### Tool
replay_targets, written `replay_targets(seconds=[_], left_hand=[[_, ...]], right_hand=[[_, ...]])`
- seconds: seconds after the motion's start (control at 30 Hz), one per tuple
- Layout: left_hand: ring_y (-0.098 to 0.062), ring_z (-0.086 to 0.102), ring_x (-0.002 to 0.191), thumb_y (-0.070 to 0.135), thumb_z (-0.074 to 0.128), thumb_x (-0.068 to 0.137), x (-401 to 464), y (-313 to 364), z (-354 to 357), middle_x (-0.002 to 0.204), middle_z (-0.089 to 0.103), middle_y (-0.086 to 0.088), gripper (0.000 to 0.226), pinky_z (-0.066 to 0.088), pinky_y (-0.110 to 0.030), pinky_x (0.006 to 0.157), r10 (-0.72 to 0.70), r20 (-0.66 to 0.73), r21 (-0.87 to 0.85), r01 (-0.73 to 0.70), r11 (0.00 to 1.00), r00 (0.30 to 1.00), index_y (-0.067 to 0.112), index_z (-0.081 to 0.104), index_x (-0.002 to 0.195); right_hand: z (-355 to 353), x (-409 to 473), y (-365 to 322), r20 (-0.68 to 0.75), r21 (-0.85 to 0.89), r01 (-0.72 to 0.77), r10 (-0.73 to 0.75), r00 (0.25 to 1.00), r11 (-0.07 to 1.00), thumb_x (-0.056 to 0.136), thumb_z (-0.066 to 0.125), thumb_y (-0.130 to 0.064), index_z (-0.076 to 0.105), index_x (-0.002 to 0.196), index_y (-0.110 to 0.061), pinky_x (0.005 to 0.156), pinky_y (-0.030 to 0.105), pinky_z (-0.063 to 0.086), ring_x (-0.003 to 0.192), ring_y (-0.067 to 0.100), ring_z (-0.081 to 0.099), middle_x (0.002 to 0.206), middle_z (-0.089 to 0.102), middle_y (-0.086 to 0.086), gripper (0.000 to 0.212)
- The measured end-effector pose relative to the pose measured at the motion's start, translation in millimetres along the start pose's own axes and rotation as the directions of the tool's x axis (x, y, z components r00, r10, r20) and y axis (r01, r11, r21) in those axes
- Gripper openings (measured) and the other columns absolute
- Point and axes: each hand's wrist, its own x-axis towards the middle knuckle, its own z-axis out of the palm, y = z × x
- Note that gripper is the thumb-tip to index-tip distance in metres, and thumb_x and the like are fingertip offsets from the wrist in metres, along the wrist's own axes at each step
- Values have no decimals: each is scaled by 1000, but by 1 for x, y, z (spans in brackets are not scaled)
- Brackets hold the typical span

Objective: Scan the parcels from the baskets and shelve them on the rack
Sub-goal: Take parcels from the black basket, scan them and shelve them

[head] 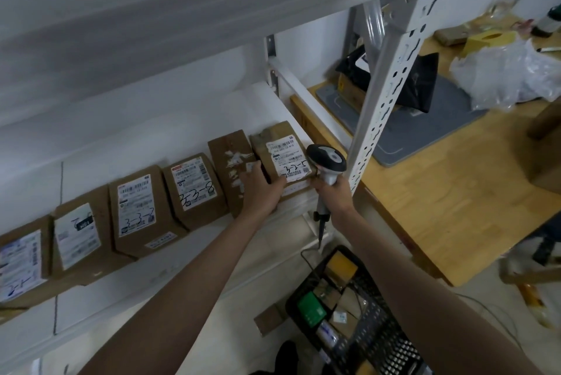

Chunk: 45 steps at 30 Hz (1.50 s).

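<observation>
White rack point(391, 77) fills the view, wall behind; a row of brown parcels stands on its shelf point(273, 107), labels facing out. Wooden tabletop point(425, 186) sits to the right past the upright.

Left hand point(261, 189) lies with fingers extended over the front lower edge of the end parcel point(282, 156), the one at the right end of the row, touching its neighbour point(232, 168). Fingers look nearly straight, pressing rather than gripping. Right hand point(329, 189) is wrapped round the handle of the scanner point(326, 162), whose head sits just beside the parcel's right edge.

Step looks like seating this parcel. To do it well: push it square against the neighbour, keep the handwritten label out front, keep the scanner head off the box and its cable free of the upright.

Black basket point(358, 308) on the floor below holds more parcels.

Hard to read: motion blur across the upper shelf, label text illegible beyond the scrawled numbers, basket contents partly behind the right forearm, row cut off at the left edge. Cannot tell whether the scan is done.
</observation>
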Motion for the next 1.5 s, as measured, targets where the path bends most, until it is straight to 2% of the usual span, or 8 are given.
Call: replay_targets(seconds=[0.13, 0.3, 0.4, 0.5, 0.73, 0.9, 1.13, 1.5], left_hand=[[-9, 55, 87, 15, 68, 92, -15, 12, 7, 119, 53, -12, 33, 49, -9, 66, 229, -146, 71, -221, 973, 962, 13, 53, 121], [-20, 54, 88, 12, 65, 90, -41, 18, 55, 96, 54, -3, 18, 46, -28, 76, 391, 58, 81, -395, 915, 919, 16, 57, 106], [-14, 54, 84, 16, 64, 93, -61, 8, 97, 96, 53, 0, 13, 44, -23, 71, 402, 243, 62, -427, 902, 883, 20, 57, 103], [-6, 55, 80, 16, 63, 94, -84, -10, 137, 98, 58, -2, 10, 42, -19, 69, 397, 408, 63, -459, 886, 822, 22, 57, 99], [-13, 59, 81, 15, 63, 94, -128, -73, 193, 86, 61, 2, 4, 46, -29, 72, 229, 664, 200, -464, 863, 712, 19, 62, 92], [-18, 61, 93, 15, 64, 95, -137, -111, 217, 96, 66, -3, 3, 50, -33, 82, 63, 756, 342, -475, 811, 652, 17, 65, 93], [-16, 60, 88, 20, 65, 96, -121, -167, 249, 87, 59, 6, 3, 43, -27, 73, -120, 747, 524, -469, 711, 653, 18, 66, 96], [-31, 59, 109, 31, 71, 90, -43, -330, 345, 126, 53, -12, 36, 51, -38, 90, -277, 633, 717, -411, 563, 723, 12, 58, 118]], right_hand=[[-24, -23, 18, 28, 76, 4, -6, 1000, 997, 93, 64, -3, 65, 104, -6, 96, 52, 53, 93, 28, 62, 94, 65, 11, 11], [-73, -67, 59, -10, 212, -64, 68, 998, 975, 91, 65, 3, 68, 108, -10, 88, 44, 60, 100, 35, 71, 97, 72, 14, 21], [-109, -100, 90, -96, 286, -106, 139, 986, 952, 95, 62, 1, 68, 108, -11, 74, 37, 63, 87, 29, 74, 92, 75, 15, 19], [-144, -134, 125, -206, 327, -131, 206, 957, 936, 96, 63, -2, 69, 107, -11, 79, 46, 62, 86, 35, 72, 95, 72, 23, 15], [-194, -206, 202, -378, 498, -179, 399, 835, 848, 93, 63, 4, 67, 102, -3, 80, 49, 59, 74, 27, 68, 84, 69, 14, 12], [-213, -226, 239, -414, 562, -194, 477, 775, 804, 91, 59, 8, 66, 99, -7, 66, 37, 60, 78, 29, 64, 90, 67, 16, 18], [-226, -197, 301, -342, 648, -246, 565, 751, 720, 92, 60, 6, 66, 100, -4, 59, 31, 58, 74, 27, 63, 87, 65, 16, 14], [-194, -73, 456, -118, 770, -316, 611, 783, 554, 94, 58, 5, 66, 97, -1, 69, 40, 63, 75, 26, 64, 85, 65, 16, 10]])
